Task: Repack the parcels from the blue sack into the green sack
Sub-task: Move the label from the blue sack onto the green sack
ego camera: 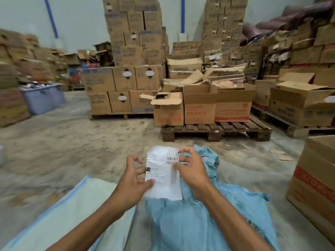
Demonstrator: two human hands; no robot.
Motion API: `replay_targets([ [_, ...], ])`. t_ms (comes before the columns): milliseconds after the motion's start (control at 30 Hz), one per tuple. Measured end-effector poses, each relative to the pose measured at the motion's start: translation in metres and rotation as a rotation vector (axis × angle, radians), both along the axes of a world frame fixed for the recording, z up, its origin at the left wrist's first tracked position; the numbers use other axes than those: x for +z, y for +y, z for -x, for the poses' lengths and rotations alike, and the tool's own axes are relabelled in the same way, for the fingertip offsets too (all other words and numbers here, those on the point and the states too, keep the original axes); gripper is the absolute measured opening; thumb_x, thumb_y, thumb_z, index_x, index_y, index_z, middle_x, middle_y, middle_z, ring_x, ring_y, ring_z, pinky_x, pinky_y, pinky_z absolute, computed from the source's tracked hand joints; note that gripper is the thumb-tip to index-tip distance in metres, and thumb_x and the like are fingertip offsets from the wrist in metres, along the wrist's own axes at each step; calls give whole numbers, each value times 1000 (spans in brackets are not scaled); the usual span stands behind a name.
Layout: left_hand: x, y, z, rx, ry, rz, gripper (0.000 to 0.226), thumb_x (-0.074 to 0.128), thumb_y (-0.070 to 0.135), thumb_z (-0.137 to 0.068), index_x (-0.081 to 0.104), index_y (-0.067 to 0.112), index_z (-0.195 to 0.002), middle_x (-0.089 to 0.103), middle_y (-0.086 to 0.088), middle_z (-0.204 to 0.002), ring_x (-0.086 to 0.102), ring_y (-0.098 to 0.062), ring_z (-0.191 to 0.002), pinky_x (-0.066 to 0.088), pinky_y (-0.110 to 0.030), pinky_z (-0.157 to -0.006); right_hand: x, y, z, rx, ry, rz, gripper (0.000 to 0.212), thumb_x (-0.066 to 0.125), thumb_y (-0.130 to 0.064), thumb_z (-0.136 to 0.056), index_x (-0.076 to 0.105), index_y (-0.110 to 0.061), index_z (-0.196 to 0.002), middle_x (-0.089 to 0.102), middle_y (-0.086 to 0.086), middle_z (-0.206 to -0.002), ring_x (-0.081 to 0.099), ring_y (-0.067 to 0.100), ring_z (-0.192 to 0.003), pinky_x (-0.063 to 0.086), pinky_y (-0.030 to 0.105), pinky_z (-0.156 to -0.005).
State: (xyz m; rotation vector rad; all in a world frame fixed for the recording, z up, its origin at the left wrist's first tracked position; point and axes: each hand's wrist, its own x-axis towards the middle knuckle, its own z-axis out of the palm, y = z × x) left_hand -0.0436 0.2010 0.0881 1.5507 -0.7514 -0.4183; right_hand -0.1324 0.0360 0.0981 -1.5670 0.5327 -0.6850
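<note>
both forearms run off the bottom edge. green sack lies flat on the floor at lower left, blue sack crumpled at lower centre-right, just beside it; both cut off by the frame. blue sack's mouth sits behind the hands, contents can't be seen. white parcel held up over the blue sack's far end, between the two hands. left hand pinches its left edge, thumb on the front, fingers curled. right hand pinches the right edge by the barcode, fingers bent. label print too blurred to read. floor is bare stained concrete with cardboard scraps at right. a big carton is cut off at the right edge. beyond: wooden pallet with open cartons, taller box stacks behind, blue bins at left, smeared. pale wall at the back.
</note>
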Motion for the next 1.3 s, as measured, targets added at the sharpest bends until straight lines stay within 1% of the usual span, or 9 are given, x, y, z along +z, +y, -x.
replay_targets([
  [100, 26, 38, -13, 109, -274, -40, 44, 56, -17, -87, 35, 23, -89, 62, 7, -84, 63, -18, -62, 52, -35, -49, 7, 24, -27, 70, -60, -36, 27, 61, 2, -89, 55, -22, -100, 73, 17, -91, 68, 24, -71, 60, 43, -61],
  [233, 65, 90, -35, -23, -353, -143, 32, 54, -12, -91, 49, 16, -78, 56, -11, -85, 69, -33, -64, 56, -39, -54, 28, 57, -60, 191, -73, -64, 27, 63, 1, -91, 51, -17, -106, 74, 18, -90, 70, 24, -69, 62, 44, -62],
  [367, 97, 137, -64, -80, -225, -209, 35, 54, -22, -85, 62, 5, -106, 65, -17, -99, 68, -41, -61, 58, -42, -59, 49, 98, -92, 261, -81, -51, 45, 64, 1, -91, 38, -28, -113, 74, 16, -91, 72, 22, -73, 60, 31, -60],
  [533, 105, 185, -114, -18, -202, -338, 66, 66, -14, -83, 53, 28, -132, 58, -10, -120, 70, -35, -68, 57, -38, -54, 40, 159, -137, 273, -100, 92, 34, 65, 3, -86, 54, -28, -95, 70, 12, -95, 58, 17, -71, 49, 28, -60],
  [733, 54, 234, -185, -33, -172, -466, 75, 70, -9, -80, 45, 28, -141, 54, -8, -123, 67, -22, -65, 53, -30, -48, 9, 210, -180, 344, 124, 269, 49, 78, 8, -72, 69, -21, -111, 72, 7, -97, 71, 26, -84, 62, 37, -77],
  [900, -6, 254, -237, -72, -200, -568, 87, 73, -10, -75, 41, 26, -147, 53, -10, -122, 66, -31, -74, 56, -37, -50, -45, 233, -219, 348, 275, 316, 66, 83, 9, -67, 62, -14, -126, 68, 8, -101, 67, 16, -71, 59, 25, -68],
  [1067, -70, 248, -270, -119, -179, -723, 97, 72, -13, -74, 33, 29, -152, 50, -9, -126, 68, -32, -77, 60, -46, -55, -111, 241, -245, 330, 379, 315, 77, 85, 8, -65, 57, -11, -134, 63, 13, -113, 71, 26, -82, 60, 34, -75],
  [1200, -125, 231, -296, -128, -173, -808, 98, 71, -13, -73, 33, 30, -152, 46, -8, -130, 66, -35, -90, 61, -51, -61, -156, 234, -273, 352, 449, 331, 78, 84, 7, -66, 53, -10, -136, 59, 13, -120, 65, 17, -78, 56, 23, -66],
  [1300, -163, 217, -325, -115, -164, -849, 97, 72, -9, -76, 29, 32, -153, 48, -7, -128, 64, -29, -83, 59, -43, -52, -190, 226, -296, 360, 498, 316, 78, 84, 5, -68, 51, -10, -137, 57, 12, -124, 66, 20, -89, 56, 21, -69],
])
